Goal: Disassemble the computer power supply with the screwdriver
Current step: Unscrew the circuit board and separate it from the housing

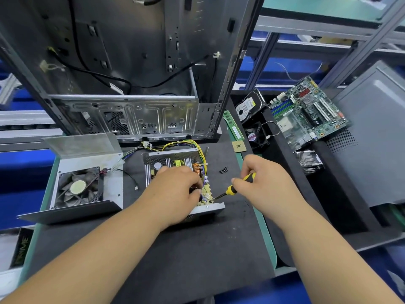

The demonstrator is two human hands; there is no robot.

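Note:
The opened power supply [171,160] lies on the black mat at the centre, its circuit board, coils and yellow wires exposed. My left hand [175,189] rests on the board and covers its near part, fingers curled down among the components. My right hand [260,183] grips a yellow and black screwdriver [232,189]; its tip touches the board's near right corner beside the metal wall. The removed cover with its fan [77,187] lies to the left, joined to the unit by a thin cable. A few black screws [223,170] lie on the mat to the right.
An empty computer case [131,73] stands upright right behind the power supply. At the right lie a hard drive [248,106], a small fan [255,136], a motherboard [306,110], a heatsink [310,161], a RAM stick [233,126] and a CPU chip [238,146]. A grey panel [372,139] lies far right.

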